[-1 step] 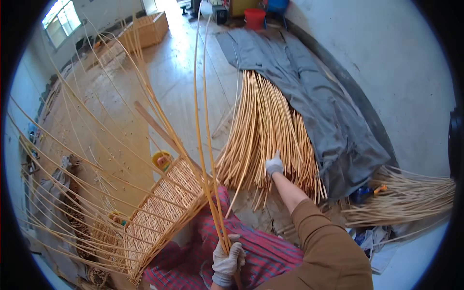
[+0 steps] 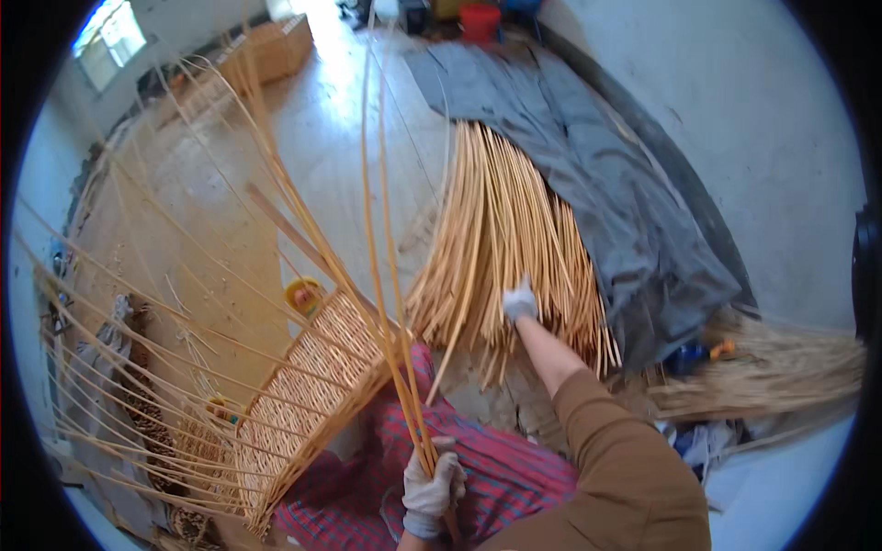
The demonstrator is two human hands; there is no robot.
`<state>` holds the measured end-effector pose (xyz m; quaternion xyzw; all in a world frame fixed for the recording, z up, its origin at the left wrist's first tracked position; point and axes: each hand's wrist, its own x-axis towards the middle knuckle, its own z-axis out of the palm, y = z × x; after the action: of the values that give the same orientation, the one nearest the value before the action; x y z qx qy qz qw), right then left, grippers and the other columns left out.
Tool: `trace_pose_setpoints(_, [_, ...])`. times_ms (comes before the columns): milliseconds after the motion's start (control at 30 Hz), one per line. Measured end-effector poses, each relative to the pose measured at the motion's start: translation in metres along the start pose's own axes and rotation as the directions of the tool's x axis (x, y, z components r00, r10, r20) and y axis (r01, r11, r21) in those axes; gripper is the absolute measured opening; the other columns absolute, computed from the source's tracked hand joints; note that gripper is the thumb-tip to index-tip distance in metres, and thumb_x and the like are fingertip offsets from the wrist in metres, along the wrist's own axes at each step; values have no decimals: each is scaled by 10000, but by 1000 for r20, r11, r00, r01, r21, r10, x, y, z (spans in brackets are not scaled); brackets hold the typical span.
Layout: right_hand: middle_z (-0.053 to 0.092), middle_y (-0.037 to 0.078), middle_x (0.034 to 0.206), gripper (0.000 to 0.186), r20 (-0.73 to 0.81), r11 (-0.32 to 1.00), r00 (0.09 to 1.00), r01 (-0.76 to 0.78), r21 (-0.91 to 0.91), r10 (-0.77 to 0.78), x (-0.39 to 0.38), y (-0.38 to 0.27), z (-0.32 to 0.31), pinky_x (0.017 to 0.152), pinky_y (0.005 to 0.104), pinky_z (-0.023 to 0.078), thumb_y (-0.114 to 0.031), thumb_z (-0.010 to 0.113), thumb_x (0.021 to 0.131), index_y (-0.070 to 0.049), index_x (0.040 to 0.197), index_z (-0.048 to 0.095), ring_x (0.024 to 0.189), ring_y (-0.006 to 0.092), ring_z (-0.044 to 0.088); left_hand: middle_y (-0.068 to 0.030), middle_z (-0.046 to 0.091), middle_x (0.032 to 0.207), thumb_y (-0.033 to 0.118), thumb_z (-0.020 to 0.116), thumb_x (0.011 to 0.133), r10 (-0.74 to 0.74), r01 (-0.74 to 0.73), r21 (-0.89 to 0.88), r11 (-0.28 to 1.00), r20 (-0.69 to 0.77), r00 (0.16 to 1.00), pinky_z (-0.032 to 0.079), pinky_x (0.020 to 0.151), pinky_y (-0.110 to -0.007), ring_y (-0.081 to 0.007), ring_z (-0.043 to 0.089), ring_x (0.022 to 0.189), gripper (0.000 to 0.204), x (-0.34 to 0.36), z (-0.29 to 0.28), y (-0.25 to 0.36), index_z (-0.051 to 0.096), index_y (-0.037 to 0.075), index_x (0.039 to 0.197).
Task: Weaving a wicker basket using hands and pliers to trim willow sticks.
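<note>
So, Left Hand Full, Right Hand Out at the Pile

And the left hand, gloved in white, sits near and central, its fingers wrapped around a few long rods that rise far up the scene! Across to the right, the right hand, gloved too, reaches out over the near part of a big pile of rods; one finger points away, but whether it pinches or touches a rod, I cannot tell. A brown sleeve covers that arm to about the elbow.

Over on the left, look at the woven wicker panel, tilted beside the plaid cloth across the lap, long stakes fanning out leftward! Just beyond it sits a yellow-rimmed round thing, contents too small to name. Grey sheeting covers the pile's far and right side, a second bundle lies blurred at the right, and far off stands a red bucket.
</note>
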<state>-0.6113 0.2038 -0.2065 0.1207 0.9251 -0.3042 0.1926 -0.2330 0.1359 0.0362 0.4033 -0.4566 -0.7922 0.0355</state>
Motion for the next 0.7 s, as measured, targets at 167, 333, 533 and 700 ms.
trace_pose_setpoints(167, [625,227,1212,730,-21,997,1000,10,-77,-11,6,9,7,940,475,482,-426,578,863,-206,1499,298,1097,393,615,-40,549,608,105,560,972,35,-35,-2,999,-7,999,392,374,-222,-96,488,421,207,0,0,-5,526,38,1165])
trace_pose_setpoints(333, [663,214,1137,798,116,971,988,-73,-228,102,-3,-3,2,872,448,511,-295,548,868,-233,1556,149,1023,332,665,-41,559,614,120,552,984,92,-91,-24,996,51,994,395,377,-216,-89,491,427,214,1,-3,-6,526,39,1181])
trace_pose_setpoints(533, [678,206,1016,748,79,972,994,-54,-231,74,-16,-18,-1,790,429,512,-298,502,905,-197,1560,154,881,305,676,-47,560,609,127,565,980,88,-85,-52,995,51,995,403,378,-213,-91,493,423,234,3,-3,-5,520,21,1184])
trace_pose_setpoints(700, [675,190,926,614,48,999,999,22,-47,-20,3,-13,-11,700,396,524,-332,465,943,-111,1497,321,791,263,671,-52,564,610,128,572,975,68,-65,-68,996,51,996,396,374,-215,-91,498,424,243,3,-3,-4,519,18,1185])
